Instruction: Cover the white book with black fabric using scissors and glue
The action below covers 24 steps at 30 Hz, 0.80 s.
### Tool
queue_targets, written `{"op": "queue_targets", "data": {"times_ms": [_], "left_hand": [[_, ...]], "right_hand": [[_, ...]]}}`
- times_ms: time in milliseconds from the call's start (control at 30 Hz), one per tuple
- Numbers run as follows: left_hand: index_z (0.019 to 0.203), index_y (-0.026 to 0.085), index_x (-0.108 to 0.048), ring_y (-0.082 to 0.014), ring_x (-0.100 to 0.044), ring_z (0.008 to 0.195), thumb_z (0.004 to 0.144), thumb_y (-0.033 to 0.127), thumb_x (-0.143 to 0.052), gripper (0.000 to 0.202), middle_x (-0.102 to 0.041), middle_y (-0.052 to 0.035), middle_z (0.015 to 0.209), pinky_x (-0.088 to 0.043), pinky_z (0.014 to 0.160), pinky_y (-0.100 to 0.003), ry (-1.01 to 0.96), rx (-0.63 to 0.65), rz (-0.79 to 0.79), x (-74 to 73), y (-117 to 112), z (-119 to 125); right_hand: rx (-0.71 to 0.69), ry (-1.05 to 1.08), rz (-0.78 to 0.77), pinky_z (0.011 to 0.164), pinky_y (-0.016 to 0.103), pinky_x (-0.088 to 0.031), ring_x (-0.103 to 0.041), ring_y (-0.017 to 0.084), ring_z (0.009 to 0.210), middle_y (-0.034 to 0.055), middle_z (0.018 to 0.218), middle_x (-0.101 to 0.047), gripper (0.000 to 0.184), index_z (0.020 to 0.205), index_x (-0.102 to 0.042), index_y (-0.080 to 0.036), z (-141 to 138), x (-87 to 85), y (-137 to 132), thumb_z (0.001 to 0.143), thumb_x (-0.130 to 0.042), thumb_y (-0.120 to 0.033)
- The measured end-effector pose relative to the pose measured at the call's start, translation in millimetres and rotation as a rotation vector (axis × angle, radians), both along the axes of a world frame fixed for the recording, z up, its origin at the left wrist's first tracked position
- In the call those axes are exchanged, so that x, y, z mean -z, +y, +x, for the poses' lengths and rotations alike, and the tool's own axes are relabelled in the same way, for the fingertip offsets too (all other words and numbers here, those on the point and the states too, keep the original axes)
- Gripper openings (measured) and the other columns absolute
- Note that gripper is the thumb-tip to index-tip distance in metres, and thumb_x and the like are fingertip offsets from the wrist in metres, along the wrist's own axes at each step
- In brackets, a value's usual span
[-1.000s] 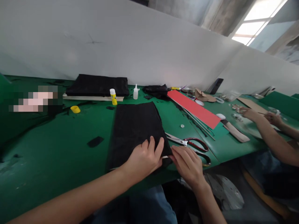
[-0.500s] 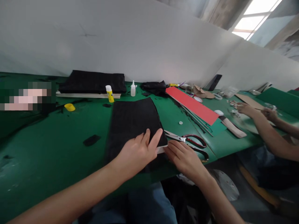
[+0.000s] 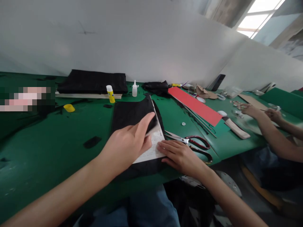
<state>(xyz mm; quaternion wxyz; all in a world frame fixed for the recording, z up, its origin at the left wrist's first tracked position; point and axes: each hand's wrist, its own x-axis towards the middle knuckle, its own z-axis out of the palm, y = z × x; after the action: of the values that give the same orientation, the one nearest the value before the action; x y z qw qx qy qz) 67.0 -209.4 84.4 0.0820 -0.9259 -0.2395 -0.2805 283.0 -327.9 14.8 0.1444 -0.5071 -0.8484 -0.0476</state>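
Note:
In front of me lies a book with a black cover (image 3: 129, 115), partly opened. My left hand (image 3: 125, 140) holds the cover's right edge between thumb and fingers and lifts it up to the left. Under it a white printed page (image 3: 151, 154) shows. My right hand (image 3: 178, 154) lies flat with fingers stretched on the page's right edge, holding nothing. Just beyond its fingers rest scissors (image 3: 199, 142) with dark red handles, blades slightly apart and pointing at the book. Black material sticks out beyond the page at the bottom and right.
At the back stand a glue stick (image 3: 110, 94) and a small white bottle (image 3: 134, 89), beside a folded black cloth (image 3: 94, 82). A yellow cap (image 3: 69, 108) and black scraps (image 3: 92, 142) lie left. A red sheet (image 3: 195, 105) lies right, before a co-worker's arms (image 3: 272, 132).
My left hand has raised the black cover and swung it left, uncovering the printed page. My right hand has shifted slightly left onto the page.

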Motion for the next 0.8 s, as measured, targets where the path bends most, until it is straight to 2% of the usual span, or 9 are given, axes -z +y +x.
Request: {"op": "queue_targets", "data": {"times_ms": [67, 167, 267, 367, 467, 533, 633, 733, 800], "left_hand": [[0.135, 0.014, -0.033, -0.0139, -0.066, 0.056, 0.095, 0.025, -0.033, 0.042, -0.071, -0.0012, 0.078, -0.047, 0.049, -0.021, -0.064, -0.018, -0.154, -4.7, 3.9, -3.0], [0.137, 0.016, -0.03, -0.0128, -0.07, 0.071, 0.096, 0.022, -0.029, 0.042, -0.073, -0.0032, 0.093, -0.053, 0.061, -0.022, -0.135, 0.012, -0.316, -6.6, 5.6, -2.4], [0.141, 0.02, -0.028, -0.0171, -0.07, 0.082, 0.097, 0.028, -0.034, 0.045, -0.071, -0.0053, 0.106, -0.055, 0.069, -0.029, 0.037, 0.049, -0.349, 0.1, 2.5, 2.2], [0.132, 0.019, -0.043, -0.0244, -0.066, 0.096, 0.095, 0.046, -0.041, 0.047, -0.067, -0.0087, 0.11, -0.055, 0.075, -0.037, 0.242, 0.053, -0.404, 11.4, -2.8, 3.3], [0.117, 0.015, -0.054, -0.0297, -0.061, 0.101, 0.083, 0.062, -0.053, 0.058, -0.063, -0.0113, 0.108, -0.055, 0.074, -0.04, 0.351, 0.065, -0.395, 22.2, -9.0, 0.7], [0.109, 0.016, -0.056, -0.0287, -0.06, 0.095, 0.084, 0.052, -0.057, 0.043, -0.062, -0.0089, 0.102, -0.054, 0.07, -0.038, 0.405, 0.067, -0.362, 28.1, -12.2, -0.2], [0.102, 0.017, -0.056, -0.0268, -0.059, 0.09, 0.088, 0.029, -0.051, 0.018, -0.06, -0.0067, 0.096, -0.053, 0.067, -0.038, 0.44, 0.072, -0.325, 34.4, -12.7, 1.8], [0.102, 0.018, -0.056, -0.0264, -0.059, 0.09, 0.087, 0.026, -0.05, 0.018, -0.059, -0.0065, 0.097, -0.054, 0.068, -0.039, 0.433, 0.084, -0.33, 37.6, -8.8, 4.9], [0.104, 0.017, -0.056, -0.0259, -0.059, 0.09, 0.087, 0.027, -0.05, 0.02, -0.059, -0.0069, 0.098, -0.054, 0.069, -0.038, 0.43, 0.092, -0.323, 38.6, -6.8, 5.9]], "right_hand": [[0.009, 0.036, -0.035, 0.098, 0.043, -0.051, -0.059, 0.023, 0.116, 0.0094, 0.123, -0.066, 0.038, 0.127, -0.058, -0.018, -1.3, -3.2, 1.6, 0.092, -0.057, -0.032], [0.063, 0.095, -0.06, 0.089, 0.04, -0.053, -0.063, 0.023, 0.104, 0.0092, 0.107, -0.07, 0.026, 0.111, -0.067, -0.019, -4.6, -5.6, 7.1, 0.091, -0.058, -0.033], [0.144, 0.139, 0.036, 0.084, 0.039, -0.052, -0.063, 0.024, 0.094, 0.0099, 0.094, -0.07, 0.015, 0.094, -0.069, -0.017, -9.4, -2.4, 14.8, 0.09, -0.057, -0.025], [0.186, 0.166, 0.15, 0.079, 0.038, -0.05, -0.063, 0.023, 0.087, 0.0086, 0.087, -0.07, 0.013, 0.084, -0.068, -0.017, -13.3, 1.0, 20.9, 0.089, -0.057, -0.021], [0.195, 0.144, 0.179, 0.07, 0.034, -0.046, -0.062, 0.021, 0.077, 0.0047, 0.077, -0.069, 0.019, 0.071, -0.065, -0.02, -15.6, -2.3, 24.8, 0.088, -0.058, -0.022], [0.194, 0.095, 0.162, 0.066, 0.032, -0.042, -0.062, 0.019, 0.073, 0.0032, 0.073, -0.068, 0.019, 0.072, -0.066, -0.02, -15.9, -8.4, 27.0, 0.089, -0.059, -0.024], [0.174, -0.005, 0.135, 0.06, 0.032, -0.038, -0.059, 0.017, 0.064, 0.0012, 0.065, -0.065, 0.024, 0.067, -0.065, -0.02, -11.6, -21.3, 29.8, 0.089, -0.062, -0.028], [0.218, -0.093, 0.107, 0.057, 0.033, -0.036, -0.055, 0.017, 0.057, 0.0005, 0.058, -0.059, 0.031, 0.061, -0.059, -0.02, -0.7, -37.4, 30.3, 0.087, -0.064, -0.036], [0.274, -0.092, 0.107, 0.061, 0.034, -0.042, -0.058, 0.02, 0.067, 0.0032, 0.069, -0.063, 0.022, 0.074, -0.062, -0.019, 6.6, -48.8, 29.4, 0.086, -0.065, -0.037]]}}
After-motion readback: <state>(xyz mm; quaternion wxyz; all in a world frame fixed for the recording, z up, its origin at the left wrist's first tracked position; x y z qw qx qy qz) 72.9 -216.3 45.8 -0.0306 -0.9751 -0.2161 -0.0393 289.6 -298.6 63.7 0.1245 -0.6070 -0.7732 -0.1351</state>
